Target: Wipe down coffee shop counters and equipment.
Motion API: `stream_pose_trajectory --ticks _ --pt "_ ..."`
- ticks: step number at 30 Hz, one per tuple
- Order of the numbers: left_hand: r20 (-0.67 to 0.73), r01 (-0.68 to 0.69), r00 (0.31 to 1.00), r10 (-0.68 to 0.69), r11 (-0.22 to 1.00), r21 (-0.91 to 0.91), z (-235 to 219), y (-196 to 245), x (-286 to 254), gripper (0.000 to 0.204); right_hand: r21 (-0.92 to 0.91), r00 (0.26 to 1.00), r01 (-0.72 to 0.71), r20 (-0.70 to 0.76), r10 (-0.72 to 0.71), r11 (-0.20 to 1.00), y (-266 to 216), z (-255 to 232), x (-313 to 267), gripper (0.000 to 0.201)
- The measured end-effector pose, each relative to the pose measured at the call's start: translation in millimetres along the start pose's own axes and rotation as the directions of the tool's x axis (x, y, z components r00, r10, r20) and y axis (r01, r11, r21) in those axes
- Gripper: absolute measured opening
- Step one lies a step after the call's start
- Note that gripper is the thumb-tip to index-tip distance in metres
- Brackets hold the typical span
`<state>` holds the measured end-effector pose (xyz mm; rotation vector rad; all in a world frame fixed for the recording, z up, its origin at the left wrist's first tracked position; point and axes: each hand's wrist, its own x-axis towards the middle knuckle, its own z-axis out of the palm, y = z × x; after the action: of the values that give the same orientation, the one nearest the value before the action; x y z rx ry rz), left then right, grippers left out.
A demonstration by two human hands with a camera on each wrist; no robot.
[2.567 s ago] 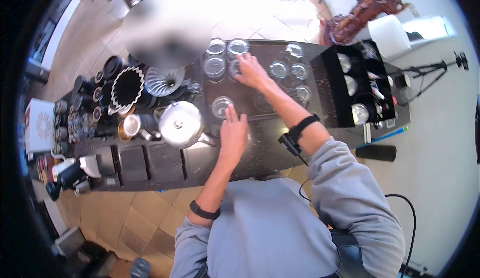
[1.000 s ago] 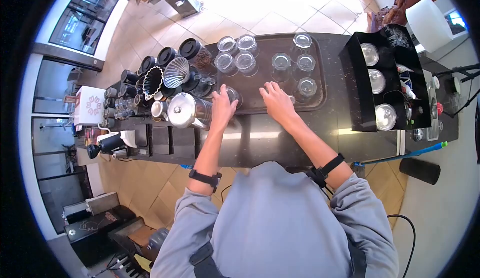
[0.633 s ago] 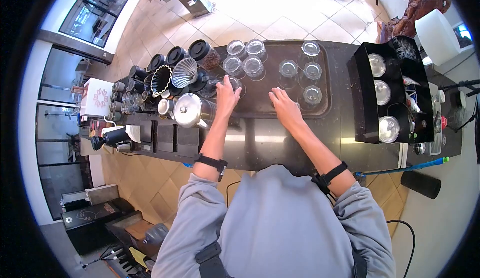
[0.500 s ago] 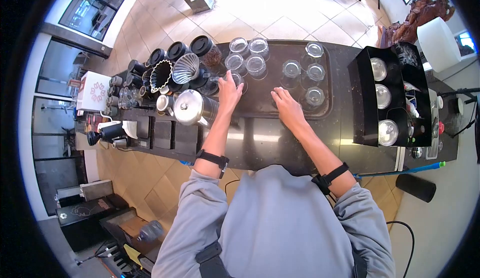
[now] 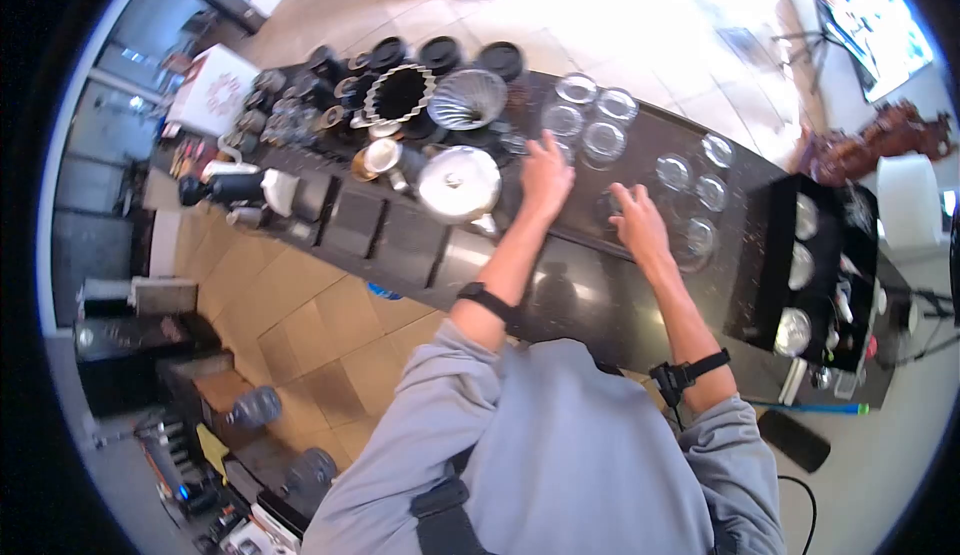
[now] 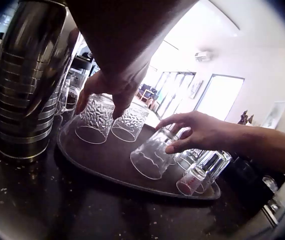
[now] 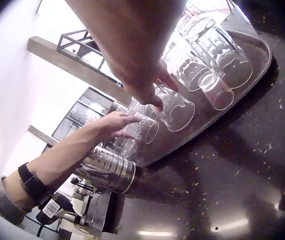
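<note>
My left hand (image 5: 547, 177) holds an upside-down textured glass (image 6: 94, 122) at the front left of the dark tray (image 6: 105, 162), thumb and fingers either side of its base. A second textured glass (image 6: 130, 125) stands right behind. My right hand (image 5: 643, 223) pinches a clear smooth glass (image 6: 152, 156) near its upturned base; this glass leans in the left wrist view, over the tray's front part. Close by its right side is a small glass with red marks (image 6: 190, 182). Faceted glasses (image 5: 672, 170) stand upside down on the tray's right, and several more glasses (image 5: 604, 140) at the back left.
A lidded steel pot (image 5: 458, 183) stands just left of my left hand. Beyond it are glass drippers (image 5: 468, 100) and black-lidded jars (image 5: 500, 60). A black divided box (image 5: 800, 265) sits on the counter at the right.
My right hand, earlier at the back glasses, came to the tray's front and now holds the clear glass. My left hand stays at the front-left glass. The head view has turned.
</note>
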<state>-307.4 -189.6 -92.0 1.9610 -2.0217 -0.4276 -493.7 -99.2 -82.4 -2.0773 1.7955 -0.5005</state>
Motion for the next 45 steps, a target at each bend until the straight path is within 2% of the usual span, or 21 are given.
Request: stream_pose_trajectory --ticks 2,3,6,8,9,11,16,18,19,21,24,26,28,29,31,33,35,37,39,43,45 --pt "0.032 -0.021 0.999 0.020 1.000 0.008 21.8 30.6 -6.4 0.084 -0.014 0.999 -0.014 -0.048 0.013 1.000 13.1 1.9 -1.2 0.057" --pt "0.023 0.008 1.000 -0.009 0.998 0.060 19.6 22.8 -1.3 0.084 0.013 0.996 -0.088 0.003 0.088 0.996 -11.2 -9.1 10.9 0.058" --pt "-0.033 0.026 0.999 -0.025 0.999 0.029 22.1 15.8 2.6 0.084 -0.023 0.999 -0.016 -0.042 0.015 1.000 -11.2 3.3 25.4 0.056" --pt "-0.034 -0.004 0.999 0.005 0.999 0.034 25.4 22.6 -4.8 0.085 -0.034 0.994 -0.089 -0.065 0.086 0.996 -11.9 3.2 23.9 0.056" --pt "0.009 0.016 1.000 -0.016 0.998 0.065 21.0 24.5 -0.4 0.086 -0.033 0.996 -0.058 -0.063 0.056 0.998 -17.8 5.2 32.8 0.056" --pt "-0.044 -0.008 0.999 0.011 0.997 0.079 30.5 21.4 -1.7 0.087 -0.055 0.995 -0.082 -0.063 0.079 0.995 -16.1 8.2 30.2 0.055" --pt "-0.051 0.031 0.998 -0.025 0.992 0.122 38.3 21.3 2.3 0.084 -0.042 0.992 -0.109 -0.063 0.106 0.993 -17.3 12.3 31.1 0.060" --pt "-0.210 0.011 0.977 0.033 0.979 0.203 41.0 22.9 -0.5 0.049 0.003 0.993 -0.085 -0.083 0.085 0.996 -16.4 10.2 29.6 0.061" --pt "-0.216 0.015 0.976 0.030 0.979 0.201 41.8 23.3 0.3 0.049 0.048 0.992 -0.070 -0.103 0.075 0.996 -17.0 8.6 27.4 0.062" --pt "-0.094 0.026 0.995 -0.014 0.992 0.123 42.5 21.6 3.6 0.083 0.109 0.991 -0.057 -0.112 0.069 0.992 -15.0 4.5 15.5 0.065" --pt "-0.185 0.045 0.983 -0.011 0.982 0.181 45.8 24.2 3.3 0.071 0.018 0.979 -0.142 -0.147 0.143 0.990 1.9 1.0 -10.6 0.063" --pt "-0.209 0.033 0.978 0.014 0.975 0.222 48.7 22.3 3.1 0.063 -0.263 0.977 -0.196 0.027 0.211 0.945 21.6 -5.9 -36.2 0.058" --pt "-0.335 0.027 0.941 0.054 0.972 0.234 53.5 24.1 4.8 0.048 -0.292 0.966 -0.231 0.048 0.256 0.928 31.7 -8.5 -55.2 0.054" --pt "-0.343 0.045 0.939 0.030 0.977 0.210 55.2 24.6 6.3 0.049 -0.313 0.955 -0.254 0.071 0.289 0.915 37.1 -8.7 -62.3 0.050" --pt "-0.301 0.032 0.953 0.031 0.979 0.200 45.1 28.5 3.0 0.049 -0.289 0.957 -0.250 0.073 0.281 0.924 44.9 -6.8 -70.9 0.044" --pt "-0.226 -0.009 0.970 0.089 0.943 0.334 40.3 26.4 2.0 0.056 -0.267 0.978 -0.177 0.056 0.199 0.947 48.9 -1.2 -75.1 0.034" --pt "-0.143 0.056 0.989 -0.039 0.991 0.118 53.9 19.4 12.6 0.074 -0.221 0.976 -0.208 0.012 0.216 0.953 48.8 3.8 -75.4 0.028" --pt "-0.083 -0.062 0.993 0.084 0.969 0.240 34.5 20.4 5.7 0.089 -0.182 0.975 -0.221 -0.037 0.218 0.958 47.7 5.4 -75.3 0.024" --pt "0.063 -0.065 0.996 0.055 0.981 0.180 -5.9 34.9 -10.3 0.091 -0.173 0.975 -0.222 -0.042 0.218 0.960 59.2 10.6 -75.1 0.022" --pt "0.169 -0.119 0.980 0.110 0.992 0.045 -42.8 34.1 -43.6 0.080 -0.033 0.957 -0.290 -0.023 0.290 0.956 43.3 7.3 -65.4 0.031" --pt "0.148 -0.267 0.951 0.271 0.963 -0.043 -51.6 24.6 -63.0 0.070 0.053 0.975 -0.213 -0.056 0.216 0.976 29.6 14.7 -54.6 0.033"
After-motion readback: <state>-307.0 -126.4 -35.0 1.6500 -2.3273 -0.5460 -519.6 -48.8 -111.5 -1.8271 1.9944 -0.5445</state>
